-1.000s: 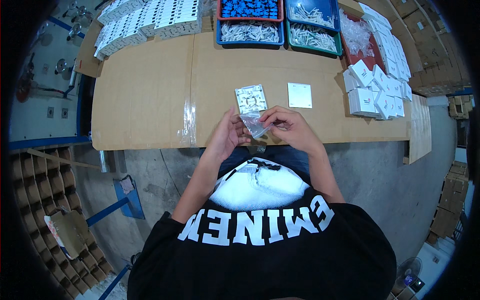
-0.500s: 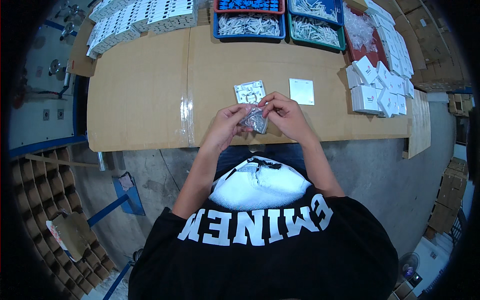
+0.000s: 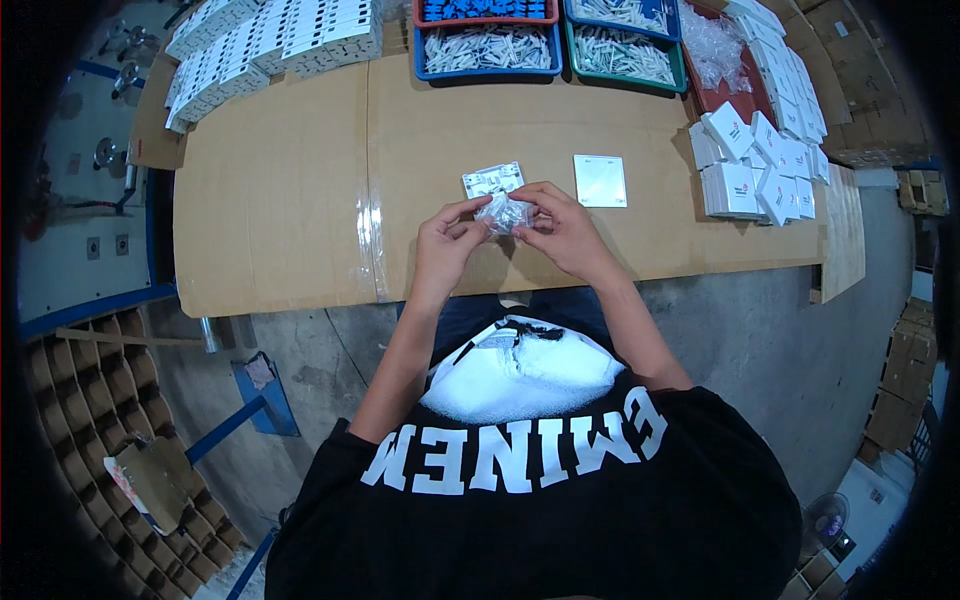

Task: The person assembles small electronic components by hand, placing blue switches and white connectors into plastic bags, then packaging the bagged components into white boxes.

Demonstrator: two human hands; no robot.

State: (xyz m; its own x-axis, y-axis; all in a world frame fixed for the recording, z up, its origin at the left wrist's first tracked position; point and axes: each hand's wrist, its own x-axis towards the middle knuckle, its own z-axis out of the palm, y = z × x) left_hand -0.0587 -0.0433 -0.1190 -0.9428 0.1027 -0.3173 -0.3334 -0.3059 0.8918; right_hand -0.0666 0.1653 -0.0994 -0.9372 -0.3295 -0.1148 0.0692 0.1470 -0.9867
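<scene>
Between my two hands is a small clear plastic bag (image 3: 505, 215) with small parts inside, too blurred to name. The fingers of my left hand (image 3: 445, 245) pinch its left side, and those of my right hand (image 3: 565, 235) grip its right side. Just beyond the bag, a white plastic base (image 3: 492, 179) with cut-outs lies on the cardboard; its near part is hidden by the bag and fingers. To the right of it, apart from my hands, rests a flat white square cover (image 3: 600, 181).
Cardboard (image 3: 275, 190) covers the table. At the back stand a blue tray (image 3: 487, 75) of white plugs, a green tray (image 3: 680, 88) of similar pieces and a red tray (image 3: 765, 105) of clear bags. White boxes (image 3: 735, 190) pile up at right; stacked white units (image 3: 330, 45) fill the back left.
My hands have lifted and turned the bag, which now sits bunched between the fingers of both. My right hand has shifted to its right side. The view has moved slightly.
</scene>
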